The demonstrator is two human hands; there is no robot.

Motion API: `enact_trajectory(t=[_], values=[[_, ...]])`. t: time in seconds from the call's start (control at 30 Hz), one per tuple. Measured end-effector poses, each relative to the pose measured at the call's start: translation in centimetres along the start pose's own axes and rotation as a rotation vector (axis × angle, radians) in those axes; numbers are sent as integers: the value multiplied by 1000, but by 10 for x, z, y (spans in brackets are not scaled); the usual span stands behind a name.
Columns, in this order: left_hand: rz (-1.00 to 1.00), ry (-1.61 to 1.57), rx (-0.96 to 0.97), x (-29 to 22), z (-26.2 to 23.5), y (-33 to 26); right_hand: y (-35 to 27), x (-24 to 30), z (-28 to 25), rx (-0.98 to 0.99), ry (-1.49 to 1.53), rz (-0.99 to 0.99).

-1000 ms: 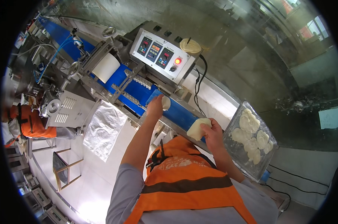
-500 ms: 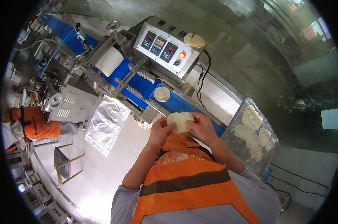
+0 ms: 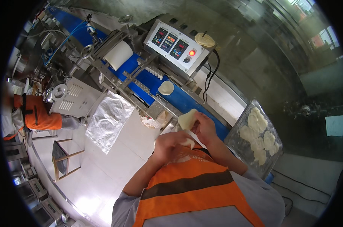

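My right hand (image 3: 206, 128) pinches a thin pale dough round (image 3: 187, 119) by its edge, and the round hangs bent over the near side of the blue conveyor belt (image 3: 184, 102). Closer to my orange apron, my left hand (image 3: 169, 144) curls round another piece of pale dough (image 3: 188, 143); most of its fingers are hidden from above. Up the belt, apart from both hands, one dough round (image 3: 166, 88) lies flat.
To the right stands a clear tray (image 3: 234, 138) with several overlapping dough rounds. Beyond the belt is a control box (image 3: 175, 47) with a lit red button, dough resting on its end. A white roller (image 3: 119, 55) spans the belt. At far left another person (image 3: 40, 113) wears orange.
My hands have come apart: the left moved down toward the apron with dough, while the right kept a round near the belt. The view has shifted slightly.
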State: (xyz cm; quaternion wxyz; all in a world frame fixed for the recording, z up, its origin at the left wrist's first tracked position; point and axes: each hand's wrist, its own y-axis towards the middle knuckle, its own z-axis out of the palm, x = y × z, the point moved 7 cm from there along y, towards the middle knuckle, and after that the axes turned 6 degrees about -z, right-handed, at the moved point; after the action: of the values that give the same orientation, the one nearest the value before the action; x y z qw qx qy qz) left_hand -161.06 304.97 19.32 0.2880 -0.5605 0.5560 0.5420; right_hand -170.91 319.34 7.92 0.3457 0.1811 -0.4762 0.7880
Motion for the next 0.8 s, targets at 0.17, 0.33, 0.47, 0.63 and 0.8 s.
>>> enact_trajectory(t=[0.17,0.33,0.47,0.63,0.8], values=[[-499,115,-2,98,23,22,12,27,-50,-50,-69,-251],[-494,251,27,178,56,75,3,40,-86,-140,-95,-300],[-575,262,-13,222,61,96,-2,41,-99,-115,-123,-292],[-530,369,-74,237,52,112,-1,43,-107,-119,-84,-280],[-563,508,-124,249,26,123,0,56,-99,-103,-134,-294]])
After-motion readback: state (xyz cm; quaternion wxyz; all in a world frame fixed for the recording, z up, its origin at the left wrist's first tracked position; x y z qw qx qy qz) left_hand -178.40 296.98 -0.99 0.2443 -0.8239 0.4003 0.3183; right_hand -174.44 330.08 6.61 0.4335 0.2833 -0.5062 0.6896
